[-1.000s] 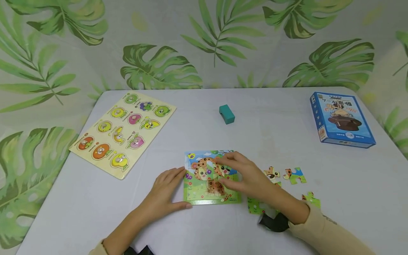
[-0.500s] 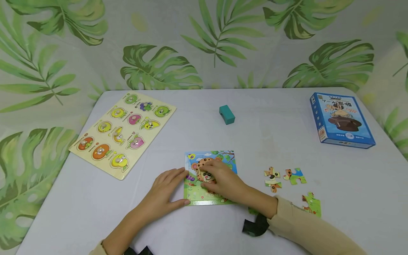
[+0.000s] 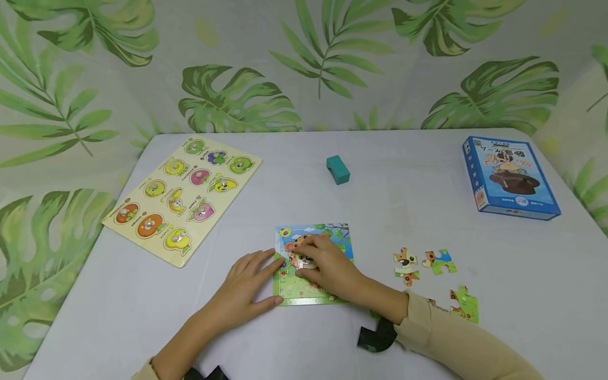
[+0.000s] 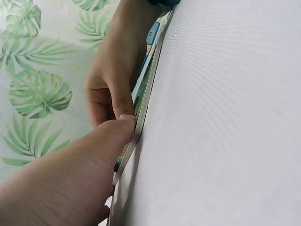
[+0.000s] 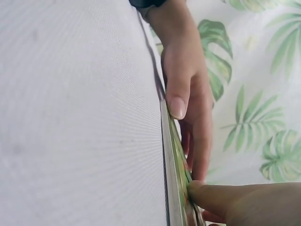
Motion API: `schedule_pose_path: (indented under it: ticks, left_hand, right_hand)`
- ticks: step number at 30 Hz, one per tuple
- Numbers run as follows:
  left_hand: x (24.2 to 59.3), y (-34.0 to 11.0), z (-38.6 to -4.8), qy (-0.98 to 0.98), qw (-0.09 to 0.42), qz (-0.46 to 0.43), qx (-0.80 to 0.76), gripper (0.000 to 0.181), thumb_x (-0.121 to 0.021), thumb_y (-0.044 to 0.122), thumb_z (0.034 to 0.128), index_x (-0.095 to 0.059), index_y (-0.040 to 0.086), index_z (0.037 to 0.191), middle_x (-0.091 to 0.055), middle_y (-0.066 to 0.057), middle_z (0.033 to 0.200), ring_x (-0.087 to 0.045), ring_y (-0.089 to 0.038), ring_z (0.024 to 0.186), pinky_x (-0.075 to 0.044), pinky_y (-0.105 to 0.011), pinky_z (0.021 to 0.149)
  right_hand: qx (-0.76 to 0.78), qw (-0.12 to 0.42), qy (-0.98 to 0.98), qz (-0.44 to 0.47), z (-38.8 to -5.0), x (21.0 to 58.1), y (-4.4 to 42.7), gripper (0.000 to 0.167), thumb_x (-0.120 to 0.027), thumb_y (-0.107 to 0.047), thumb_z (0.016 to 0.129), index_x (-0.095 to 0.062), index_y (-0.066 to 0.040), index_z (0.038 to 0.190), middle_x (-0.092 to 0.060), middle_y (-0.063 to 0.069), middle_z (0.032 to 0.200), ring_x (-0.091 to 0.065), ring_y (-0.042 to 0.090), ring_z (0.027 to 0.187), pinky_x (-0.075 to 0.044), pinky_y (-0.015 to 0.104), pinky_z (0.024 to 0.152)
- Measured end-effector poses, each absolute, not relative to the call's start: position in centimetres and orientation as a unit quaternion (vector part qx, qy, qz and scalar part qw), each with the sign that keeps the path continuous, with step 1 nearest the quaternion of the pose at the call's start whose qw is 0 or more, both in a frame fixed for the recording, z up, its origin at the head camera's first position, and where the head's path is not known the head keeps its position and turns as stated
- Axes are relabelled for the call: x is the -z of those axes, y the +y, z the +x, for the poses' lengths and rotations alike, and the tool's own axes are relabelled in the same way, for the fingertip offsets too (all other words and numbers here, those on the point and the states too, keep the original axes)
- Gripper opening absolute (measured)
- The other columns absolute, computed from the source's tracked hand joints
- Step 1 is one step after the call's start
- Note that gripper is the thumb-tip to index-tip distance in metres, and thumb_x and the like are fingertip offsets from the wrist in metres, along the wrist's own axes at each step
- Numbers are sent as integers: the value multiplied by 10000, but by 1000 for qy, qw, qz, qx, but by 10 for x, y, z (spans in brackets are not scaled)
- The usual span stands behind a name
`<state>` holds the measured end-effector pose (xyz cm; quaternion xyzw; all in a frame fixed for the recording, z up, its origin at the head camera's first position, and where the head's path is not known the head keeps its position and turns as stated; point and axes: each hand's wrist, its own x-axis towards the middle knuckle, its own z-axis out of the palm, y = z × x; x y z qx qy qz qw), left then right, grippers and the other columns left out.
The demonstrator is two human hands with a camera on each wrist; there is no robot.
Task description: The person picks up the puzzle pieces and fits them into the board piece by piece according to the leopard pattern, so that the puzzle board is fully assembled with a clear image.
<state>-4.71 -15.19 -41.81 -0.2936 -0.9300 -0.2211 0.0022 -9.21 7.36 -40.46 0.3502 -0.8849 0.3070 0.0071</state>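
A jigsaw board (image 3: 296, 301) with a cartoon leopard picture lies on the table in the head view. My left hand (image 3: 249, 279) steadies its left side, fingers fairly straight, the thumb at the lower left corner and the index fingertip on the board. Over the picture, my right hand (image 3: 334, 269) pinches a jigsaw piece (image 3: 302, 261) with part of the leopard's face between thumb and index finger, down against the board. The hand covers the board's right part. In both wrist views the board (image 4: 126, 162) shows edge-on, so the piece cannot be made out there.
Several loose jigsaw pieces (image 3: 440, 262) lie right of the board, some partly under the right sleeve (image 3: 456, 338). A fruit knob puzzle (image 3: 182, 198) is at the left, a teal block (image 3: 338, 170) behind, a blue game box (image 3: 510, 178) at the far right.
My right hand has carried the jigsaw piece leftward over the board and set it down on the picture. The left index finger has shifted slightly onto the board.
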Motion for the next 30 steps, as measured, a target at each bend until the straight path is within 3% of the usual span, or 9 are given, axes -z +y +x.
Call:
schedule_pose_path:
  ticks: [6,11,15,20,25,30]
  left_hand:
    - [415,-152,-47,-935,0,-292,204,678,-571,481,816,-378,156,1380,-280,-67,1422,-239,-255,1270,-183,-440,1019]
    - [411,-153,-48,-939,-14,-286,191,755,-560,588,776,-376,172,1380,-278,-68,1419,-244,-259,1271,-175,-424,1028]
    - [410,-153,-49,-939,-17,-284,195,780,-574,612,749,-399,169,1366,-296,-73,1408,-261,-267,1262,-192,-440,1020]
    - [411,-151,-49,-938,-21,-281,200,794,-592,617,728,-408,173,1361,-297,-73,1409,-259,-268,1263,-202,-456,1014]
    - [411,-149,-50,-940,-26,-277,197,808,-594,623,721,-404,172,1364,-287,-73,1415,-248,-269,1268,-196,-454,1018]
    - [409,-148,-50,-940,-28,-277,199,807,-607,610,720,-403,167,1364,-286,-77,1415,-248,-273,1266,-192,-452,1019]
  right_hand:
    - [-276,0,-898,343,-91,402,73,461,-702,-302,774,-610,-88,1172,-497,-7,1054,-413,149,943,-354,331,790]
    - [-249,-52,-904,342,-88,394,75,595,-649,-421,793,-496,-141,1294,-438,1,1162,-364,188,1065,-257,436,862]
    - [-263,-104,-895,344,-85,388,80,663,-655,-417,789,-422,-167,1357,-385,30,1260,-313,257,1175,-201,494,947]
    - [-323,-130,-873,342,-79,375,94,679,-689,-362,777,-394,-162,1355,-330,46,1340,-281,271,1224,-256,515,957]
    - [-364,-101,-867,324,-69,349,123,717,-700,-348,770,-349,-201,1377,-275,19,1389,-240,235,1263,-331,511,930]
    - [-378,-35,-874,304,-60,334,161,760,-729,-315,738,-334,-206,1379,-284,-14,1383,-268,201,1258,-378,493,900]
